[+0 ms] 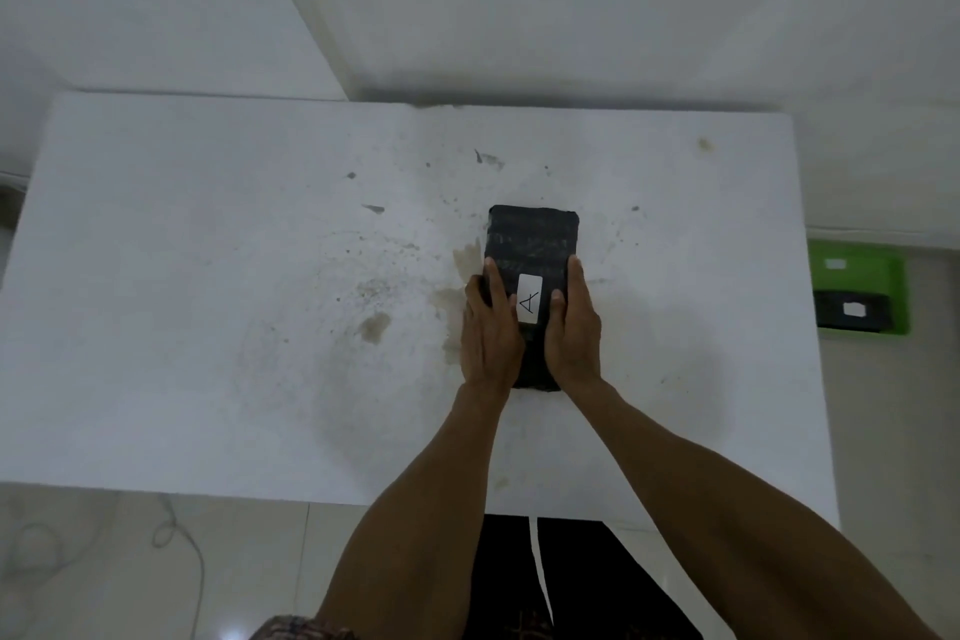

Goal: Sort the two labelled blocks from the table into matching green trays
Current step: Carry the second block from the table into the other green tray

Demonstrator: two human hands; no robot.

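Observation:
A black block point(531, 239) with a white label marked "A" lies on the white table point(208, 276), right of centre. My left hand point(488, 327) grips its left side and my right hand point(571, 327) grips its right side, fingers wrapped over the top edges. On the floor past the table's right edge sits a green tray point(883, 270) with a small white label. A second black block point(852, 311) with a white label rests in that tray's near part; its letter is too small to read.
The table top is stained and scuffed around the block. White walls meet in a corner behind the table. A thin cable point(176, 535) lies on the tiled floor at the lower left.

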